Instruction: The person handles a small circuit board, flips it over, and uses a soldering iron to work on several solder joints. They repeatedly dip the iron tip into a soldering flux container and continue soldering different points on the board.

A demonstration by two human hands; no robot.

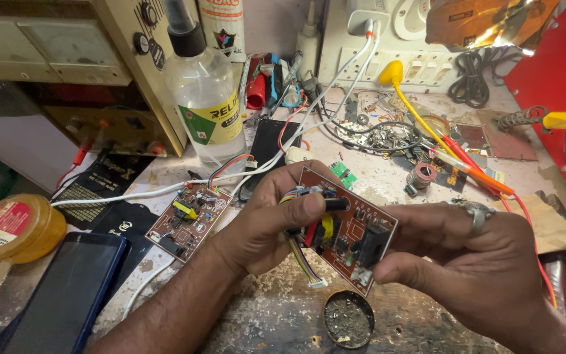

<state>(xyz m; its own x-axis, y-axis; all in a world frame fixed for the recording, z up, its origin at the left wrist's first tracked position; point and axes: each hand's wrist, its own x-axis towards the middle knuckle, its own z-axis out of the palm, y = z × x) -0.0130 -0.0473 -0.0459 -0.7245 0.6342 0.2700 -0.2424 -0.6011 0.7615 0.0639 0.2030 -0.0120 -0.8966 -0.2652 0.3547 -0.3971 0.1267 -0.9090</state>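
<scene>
Both my hands hold one brown circuit board (pixel 356 217) above the worn bench. It carries black parts, a yellow part and a bundle of coloured wires ending in a small white plug (pixel 318 283). My left hand (pixel 271 219) grips its left end, thumb pressed across the top. My right hand (pixel 476 252), with a ring on one finger, pinches its right end by a black component. A second, similar brown circuit board (pixel 188 219) lies on the bench to the left.
A clear liquid bottle (pixel 206 92) stands at the back left. A dark phone (pixel 67 292) and a yellow round tin (pixel 14 226) lie left. A small round tin (pixel 348 319) sits below the board. An orange-handled soldering iron (pixel 476 169), wires and switch panels crowd the back.
</scene>
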